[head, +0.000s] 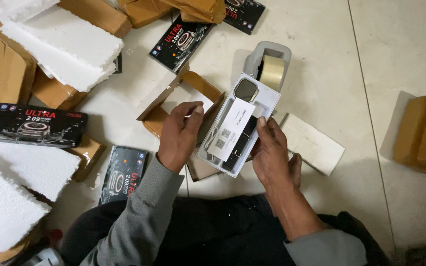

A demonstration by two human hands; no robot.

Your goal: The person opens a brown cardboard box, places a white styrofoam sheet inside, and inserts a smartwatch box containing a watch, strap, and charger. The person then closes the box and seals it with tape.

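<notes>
1. Pale floor tiles (321, 59) fill the view, littered with packing material, and the person sits on them with dark trousers at the bottom edge.
2. Held over the floor at the middle is a long white tray (265, 106), tilted so its far end points up and to the right.
3. At the tray's far end lies a smartwatch (246, 90) with a dark, rounded-square face and a light metal rim.
4. A black strap (241, 143) runs down the tray's length, and a white card (229, 129) with small dark printed squares lies across the middle, partly over the strap.
5. The left hand (179, 135), in a grey sleeve, grips the tray's left side with fingers curled loosely, thumb towards the tray edge.
6. The right hand (272, 152) holds the tray's right long edge, thumb pressed on top near the strap and the other fingers underneath, out of sight.
7. Just behind the tray an open brown cardboard box (200, 86) lies with its flaps spread.
8. A grey tape dispenser (268, 61) with a roll of beige tape stands beyond the tray's far end.
9. A flat white block (312, 143) lies on the floor just right of the right hand.
10. Black printed watch boxes (35, 125) lie scattered at left and top, among white foam slabs (60, 47) and brown wrapped parcels (422, 133).
</notes>
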